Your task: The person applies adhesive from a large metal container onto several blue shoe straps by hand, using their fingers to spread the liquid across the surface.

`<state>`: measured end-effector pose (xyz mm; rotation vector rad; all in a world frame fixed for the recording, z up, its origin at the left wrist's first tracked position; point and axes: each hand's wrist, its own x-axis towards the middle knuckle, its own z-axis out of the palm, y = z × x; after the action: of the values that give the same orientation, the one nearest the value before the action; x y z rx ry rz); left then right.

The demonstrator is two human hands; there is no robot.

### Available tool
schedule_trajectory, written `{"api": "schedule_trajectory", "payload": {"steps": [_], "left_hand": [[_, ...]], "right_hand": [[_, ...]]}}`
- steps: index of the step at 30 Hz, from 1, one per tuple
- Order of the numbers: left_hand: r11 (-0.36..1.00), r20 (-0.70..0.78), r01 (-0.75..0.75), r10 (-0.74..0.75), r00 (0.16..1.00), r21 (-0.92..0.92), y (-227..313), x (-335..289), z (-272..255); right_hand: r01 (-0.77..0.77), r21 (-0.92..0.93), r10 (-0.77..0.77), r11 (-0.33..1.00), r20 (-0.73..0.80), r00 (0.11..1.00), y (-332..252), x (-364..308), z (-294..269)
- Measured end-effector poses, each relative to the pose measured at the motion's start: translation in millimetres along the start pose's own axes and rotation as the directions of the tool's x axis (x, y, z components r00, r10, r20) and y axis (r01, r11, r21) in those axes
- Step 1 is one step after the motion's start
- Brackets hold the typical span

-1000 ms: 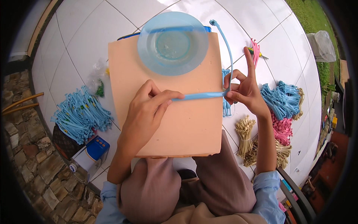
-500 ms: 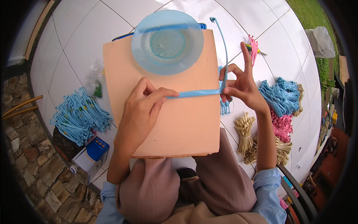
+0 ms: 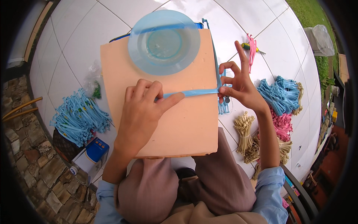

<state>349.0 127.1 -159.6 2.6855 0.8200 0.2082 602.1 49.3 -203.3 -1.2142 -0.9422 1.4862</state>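
Note:
A light-blue flexible strap (image 3: 197, 92) lies flat across a peach-coloured board (image 3: 182, 127) that rests over my knees. At its left part my left hand (image 3: 141, 102) is closed, the fingers curled and the thumb laid along the strap. My right hand (image 3: 240, 84) pinches the strap at the board's right edge, one finger pointing up. From that pinch a narrower length of the strap runs up to a small knobbed end. A translucent blue plate (image 3: 164, 67) sits at the board's far side. The strap's left end is hidden by my left hand.
Blue strap bundles (image 3: 80, 115) lie on the tiles at left, beside a blue-and-white box (image 3: 91, 153). Blue bundles (image 3: 278, 97), pink ones (image 3: 282, 125) and beige ones (image 3: 244, 130) lie at right. A screwdriver (image 3: 245, 46) lies near pink straps (image 3: 253, 56).
My left hand has turned, its fingers curling in and its thumb now stretched along the strap. The strap's knobbed end has swung left, toward the board's edge.

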Motion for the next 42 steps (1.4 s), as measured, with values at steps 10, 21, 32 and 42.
{"api": "schedule_trajectory", "payload": {"steps": [10,21,32,42], "left_hand": [[0.996,0.143,-0.082,0.085,0.986,-0.026,0.2,4.0,-6.9],[0.994,0.079,-0.079,0.085,0.993,-0.079,-3.9,4.6,1.4],[0.991,0.035,-0.119,0.121,0.992,-0.066,-9.0,1.7,3.7],[0.992,0.088,-0.118,0.122,0.989,-0.050,-8.6,2.4,-0.6]], "right_hand": [[0.052,-0.275,-0.051,0.960,0.009,0.999,-8.6,-2.7,1.8],[0.355,-0.870,-0.331,0.341,0.243,0.912,-37.4,2.6,26.1],[0.427,-0.759,-0.478,0.490,0.175,0.860,-20.1,13.9,40.1],[0.201,-0.979,-0.705,0.012,0.135,0.697,-41.3,45.1,57.6]]}}
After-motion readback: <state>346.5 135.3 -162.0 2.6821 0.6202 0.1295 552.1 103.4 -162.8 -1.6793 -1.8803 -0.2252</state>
